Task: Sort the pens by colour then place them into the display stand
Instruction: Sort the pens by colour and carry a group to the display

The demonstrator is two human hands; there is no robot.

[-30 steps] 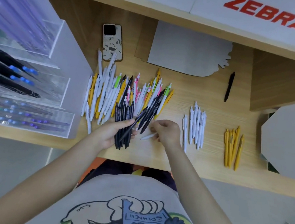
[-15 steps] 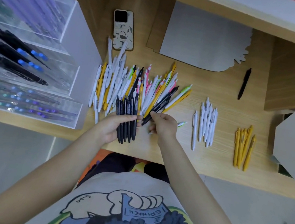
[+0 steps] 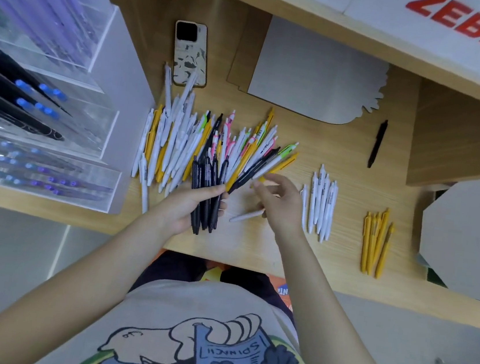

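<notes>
A mixed pile of pens (image 3: 177, 144) in white, yellow, black, pink and green lies fanned out on the wooden desk (image 3: 342, 273). My left hand (image 3: 182, 208) grips a bundle of black pens (image 3: 206, 177) at the pile's near edge. My right hand (image 3: 282, 206) is just right of it. Its thumb and forefinger reach to a black pen (image 3: 257, 166) at the pile's right side, and a white pen (image 3: 243, 216) sticks out from under its curled lower fingers. Sorted white pens (image 3: 320, 204) and yellow pens (image 3: 375, 240) lie to the right. The clear display stand (image 3: 106, 150) is on the left.
A phone (image 3: 190, 53) lies face down behind the pile. One lone black pen (image 3: 377, 144) lies at the back right. A grey card sheet (image 3: 315, 73) lies at the back, and another grey board (image 3: 468, 234) overhangs the desk's right end. The stand's tiers hold black and purple pens.
My right hand went left to the black pens, then drew back right, its thumb and forefinger now spread. My left hand keeps its black bundle. The camera has shifted.
</notes>
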